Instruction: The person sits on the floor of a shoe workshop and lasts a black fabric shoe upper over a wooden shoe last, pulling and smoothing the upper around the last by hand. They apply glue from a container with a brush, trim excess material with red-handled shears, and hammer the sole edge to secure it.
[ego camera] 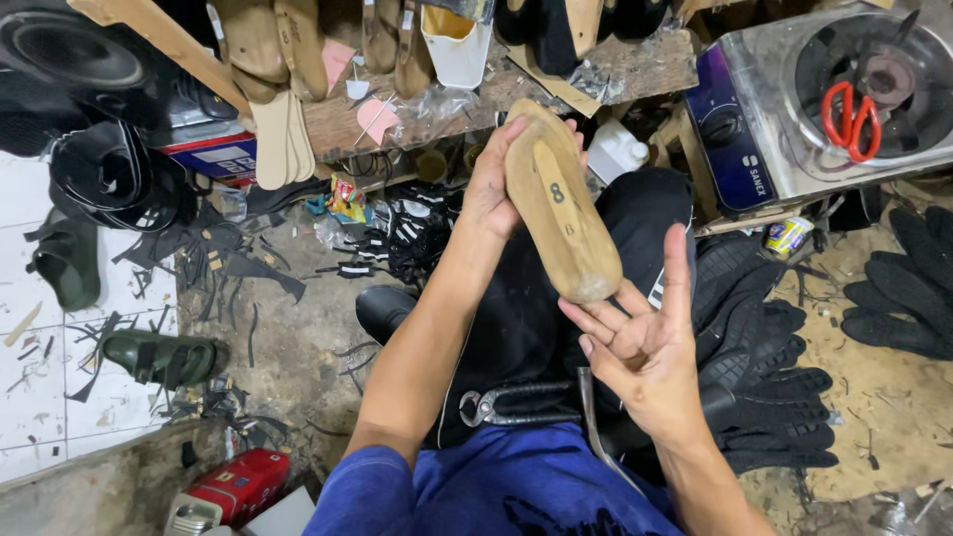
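Note:
My left hand (493, 184) grips the far end of a tan wooden shoe last (559, 201), holding it sole-up above my lap. Its near end rests against the fingers of my right hand (645, 342), which is spread open, palm up, just below and to the right. A pair of metal pincers (511, 405) and a thin metal blade (593, 427) lie on the black apron over my lap. A black shoe (385, 311) shows under my left forearm.
A wooden shelf (635, 69) ahead carries wooden lasts (281, 89) and insoles. A gas stove (794, 109) with red scissors (850, 119) stands at the right. Black soles (764, 397) pile at the right, green sandals (159, 357) and scraps at the left, a red tin (238, 486) below.

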The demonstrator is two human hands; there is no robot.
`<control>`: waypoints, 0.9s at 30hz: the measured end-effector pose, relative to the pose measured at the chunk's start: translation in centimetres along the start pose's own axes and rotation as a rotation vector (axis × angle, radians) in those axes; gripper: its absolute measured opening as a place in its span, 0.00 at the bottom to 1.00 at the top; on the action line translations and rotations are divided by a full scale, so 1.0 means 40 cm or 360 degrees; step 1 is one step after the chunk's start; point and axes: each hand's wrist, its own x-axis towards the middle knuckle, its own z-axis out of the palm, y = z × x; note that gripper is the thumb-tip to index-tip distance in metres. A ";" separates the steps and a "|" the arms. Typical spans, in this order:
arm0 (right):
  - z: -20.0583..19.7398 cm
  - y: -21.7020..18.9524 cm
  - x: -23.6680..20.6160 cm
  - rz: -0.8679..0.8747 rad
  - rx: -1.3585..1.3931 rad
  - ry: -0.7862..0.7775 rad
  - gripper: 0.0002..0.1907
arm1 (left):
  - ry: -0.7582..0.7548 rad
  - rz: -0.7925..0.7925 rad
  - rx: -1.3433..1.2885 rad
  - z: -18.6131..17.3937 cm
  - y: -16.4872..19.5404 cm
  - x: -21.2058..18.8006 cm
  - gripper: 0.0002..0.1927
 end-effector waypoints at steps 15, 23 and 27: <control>-0.103 0.116 -0.018 0.0303 0.0208 0.0156 0.48 | -0.0264 0.0432 0.0936 0.128 -0.100 -0.115 0.34; -0.170 0.185 -0.079 0.0034 0.0157 0.0293 0.55 | -0.0509 0.0058 0.0490 0.190 -0.184 -0.104 0.46; -0.190 0.193 -0.080 -0.0010 0.0121 0.0342 0.57 | -0.0515 0.0042 0.0622 0.179 -0.203 -0.090 0.48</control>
